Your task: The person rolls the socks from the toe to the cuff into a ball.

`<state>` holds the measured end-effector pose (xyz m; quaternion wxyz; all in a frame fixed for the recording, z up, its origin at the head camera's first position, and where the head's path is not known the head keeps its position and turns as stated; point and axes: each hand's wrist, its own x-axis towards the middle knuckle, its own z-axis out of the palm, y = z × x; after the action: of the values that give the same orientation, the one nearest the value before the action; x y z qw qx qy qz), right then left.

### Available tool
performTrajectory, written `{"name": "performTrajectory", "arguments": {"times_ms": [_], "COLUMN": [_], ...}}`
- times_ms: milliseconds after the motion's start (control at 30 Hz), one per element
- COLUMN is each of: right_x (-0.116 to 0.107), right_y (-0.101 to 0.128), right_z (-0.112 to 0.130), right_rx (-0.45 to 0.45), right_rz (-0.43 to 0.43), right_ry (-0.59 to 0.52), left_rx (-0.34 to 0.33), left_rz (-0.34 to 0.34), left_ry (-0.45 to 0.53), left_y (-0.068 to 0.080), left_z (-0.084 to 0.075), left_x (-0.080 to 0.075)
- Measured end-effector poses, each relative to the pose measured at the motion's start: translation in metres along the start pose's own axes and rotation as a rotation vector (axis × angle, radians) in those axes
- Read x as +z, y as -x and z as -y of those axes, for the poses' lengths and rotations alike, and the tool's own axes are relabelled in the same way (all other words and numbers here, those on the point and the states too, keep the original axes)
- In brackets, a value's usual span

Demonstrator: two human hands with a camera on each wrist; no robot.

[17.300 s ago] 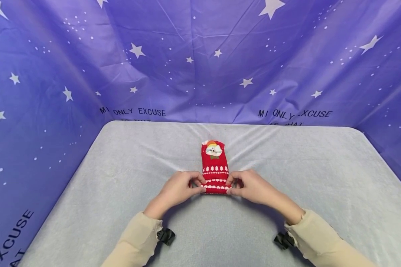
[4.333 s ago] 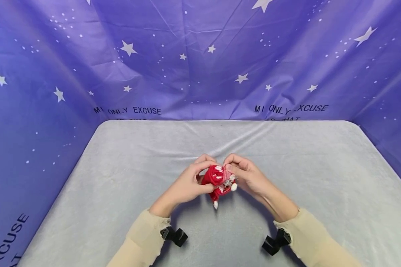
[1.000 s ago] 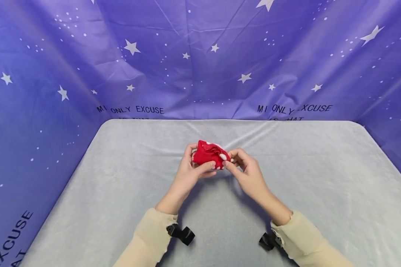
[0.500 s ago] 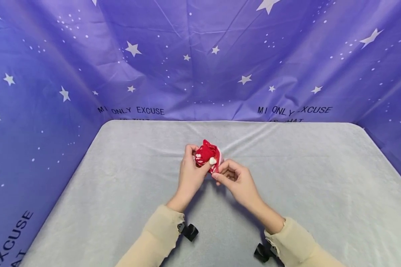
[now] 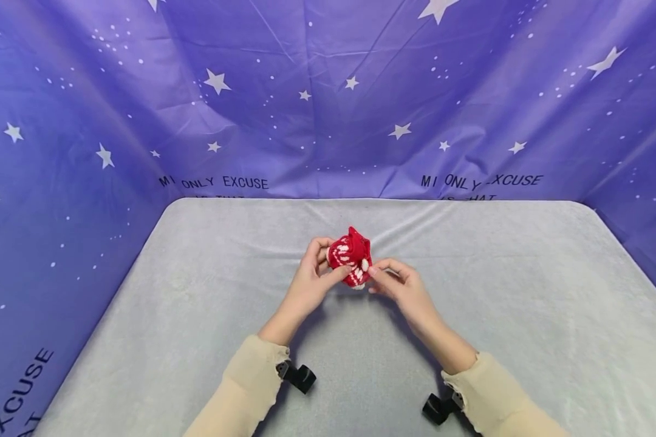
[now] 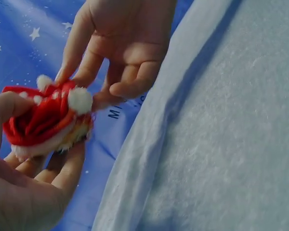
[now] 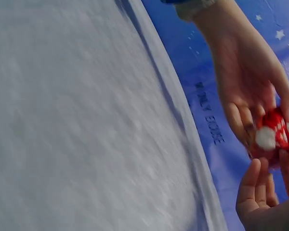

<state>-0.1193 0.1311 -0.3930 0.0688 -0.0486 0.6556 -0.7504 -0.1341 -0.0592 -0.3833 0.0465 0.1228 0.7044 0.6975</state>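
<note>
A purple cloth with white stars (image 5: 328,91) hangs behind and at both sides, and the lower half of the head view shows a bench under a grey fleece cover (image 5: 497,291). In the middle of the frame, lifted a little above the cover, is a red Christmas sock (image 5: 350,261) rolled into a small bundle with white dots and a white pompom.

The left hand (image 5: 313,280) holds the bundle from the left: its thumb presses on the near face and its fingers curl behind, so the roll cannot open. In the left wrist view the sock (image 6: 45,118) sits between this thumb and the fingers below it.

The right hand (image 5: 401,286) comes from the lower right and its thumb and first finger pinch the sock edge near the pompom, while the other fingers are loosely bent. This looks like a grip for pulling or tucking the cuff while the other hand keeps the bundle firm.

Both cream sleeves (image 5: 251,388) enter from the bottom of the frame.
</note>
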Motion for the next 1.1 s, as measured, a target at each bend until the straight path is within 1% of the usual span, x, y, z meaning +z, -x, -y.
{"name": "performTrajectory", "arguments": {"times_ms": [100, 167, 200, 267, 333, 400, 433, 567, 633, 700, 767, 833, 867, 933, 1000, 1067, 1100], "right_x": [-0.008, -0.012, -0.015, -0.018, -0.019, -0.019, -0.019, -0.019, -0.019, -0.018, -0.015, -0.012, -0.011, -0.011, -0.012, -0.015, -0.016], "right_y": [-0.002, -0.003, -0.003, -0.003, -0.003, -0.003, -0.003, 0.0, 0.004, 0.01, 0.015, 0.016, 0.016, 0.015, 0.013, 0.013, 0.014], "right_z": [0.007, 0.01, 0.012, 0.014, 0.014, 0.013, 0.012, 0.006, 0.005, 0.005, 0.006, 0.007, 0.007, 0.009, 0.01, 0.011, 0.011], "right_rx": [-0.02, -0.038, -0.05, -0.084, -0.124, -0.168, -0.192, -0.291, -0.35, -0.401, -0.445, -0.458, -0.45, -0.424, -0.368, -0.328, -0.315], "right_rz": [0.004, 0.031, 0.048, 0.078, 0.101, 0.119, 0.128, 0.169, 0.177, 0.196, 0.215, 0.204, 0.191, 0.144, 0.081, 0.052, 0.05], "right_ry": [0.008, 0.046, 0.089, 0.212, 0.32, 0.386, 0.396, 0.331, 0.313, 0.317, 0.335, 0.348, 0.353, 0.354, 0.332, 0.314, 0.312], "left_rx": [0.002, 0.014, 0.021, 0.035, 0.043, 0.046, 0.044, 0.027, 0.024, 0.029, 0.027, 0.018, 0.009, -0.024, -0.058, -0.09, -0.107], "left_rz": [0.045, 0.074, 0.086, 0.104, 0.107, 0.091, 0.076, -0.002, -0.029, -0.071, -0.109, -0.135, -0.127, -0.058, 0.036, 0.123, 0.146], "left_ry": [-0.016, -0.025, -0.035, -0.063, -0.107, -0.184, -0.225, -0.381, -0.436, -0.495, -0.527, -0.532, -0.519, -0.445, -0.345, -0.25, -0.213], "left_y": [0.001, 0.002, 0.002, 0.003, 0.004, 0.004, 0.004, 0.002, 0.0, 0.0, 0.0, 0.001, 0.002, 0.006, 0.01, 0.013, 0.014], "left_z": [-0.003, -0.005, -0.006, -0.007, -0.009, -0.011, -0.013, -0.018, -0.02, -0.02, -0.019, -0.018, -0.019, -0.021, -0.024, -0.026, -0.026], "left_x": [-0.001, -0.001, -0.001, 0.0, 0.002, 0.004, 0.006, 0.012, 0.014, 0.014, 0.013, 0.012, 0.012, 0.011, 0.011, 0.009, 0.008]}}
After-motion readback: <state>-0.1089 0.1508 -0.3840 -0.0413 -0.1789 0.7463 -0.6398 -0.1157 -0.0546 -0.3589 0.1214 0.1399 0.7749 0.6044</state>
